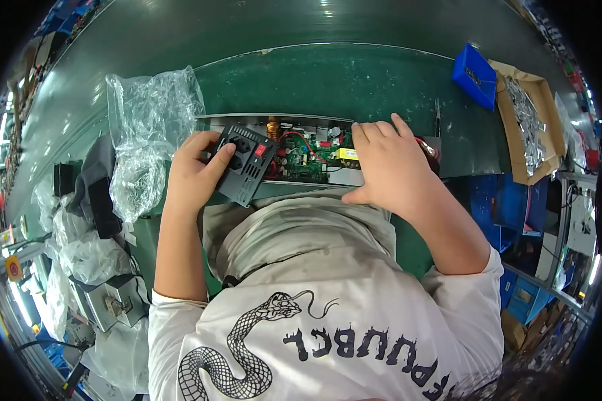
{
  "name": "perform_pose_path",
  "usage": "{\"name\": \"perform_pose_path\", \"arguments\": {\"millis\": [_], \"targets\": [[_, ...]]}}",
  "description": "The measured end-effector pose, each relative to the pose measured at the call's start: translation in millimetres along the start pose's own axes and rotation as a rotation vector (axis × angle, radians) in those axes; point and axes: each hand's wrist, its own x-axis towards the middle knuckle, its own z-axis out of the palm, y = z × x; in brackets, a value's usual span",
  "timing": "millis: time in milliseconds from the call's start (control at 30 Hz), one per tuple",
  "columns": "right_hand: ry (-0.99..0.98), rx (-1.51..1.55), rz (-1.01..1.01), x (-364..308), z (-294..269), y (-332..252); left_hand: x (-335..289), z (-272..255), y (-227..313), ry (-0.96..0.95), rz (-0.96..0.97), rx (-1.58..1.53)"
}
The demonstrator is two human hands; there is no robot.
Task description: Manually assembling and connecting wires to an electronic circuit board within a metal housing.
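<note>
My left hand (197, 164) grips a black end panel (247, 164) with round sockets, vent slots and a red switch, its thumb on the face. The panel is tilted at the left end of a long open metal casing (301, 120). Inside lies a green circuit board (304, 160) with a copper coil, red wires and a yellow-wrapped part. My right hand (398, 160) spans the casing's right part, fingers at the far wall and thumb at the near side, gripping it across. That hand covers part of the board; red wires show beyond it.
Clear plastic bags (154, 120) lie on the green table (328, 80) at left. At the right stand a blue bin (475, 75) of small parts and a cardboard box (552, 127) of metal pieces. A thin pointed tool (437, 119) is behind the casing's right end.
</note>
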Motion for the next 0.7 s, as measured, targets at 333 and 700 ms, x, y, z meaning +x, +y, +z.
{"name": "perform_pose_path", "arguments": {"millis": [333,700], "targets": [[-0.095,0.179,0.050,9.2,-7.0,5.4,4.2,-1.1,0.4,-0.003,0.133,0.128],[0.436,0.691,0.321,-63.4,9.8,77.2,-7.9,-2.1,-32.9,0.022,-0.068,-0.486]]}}
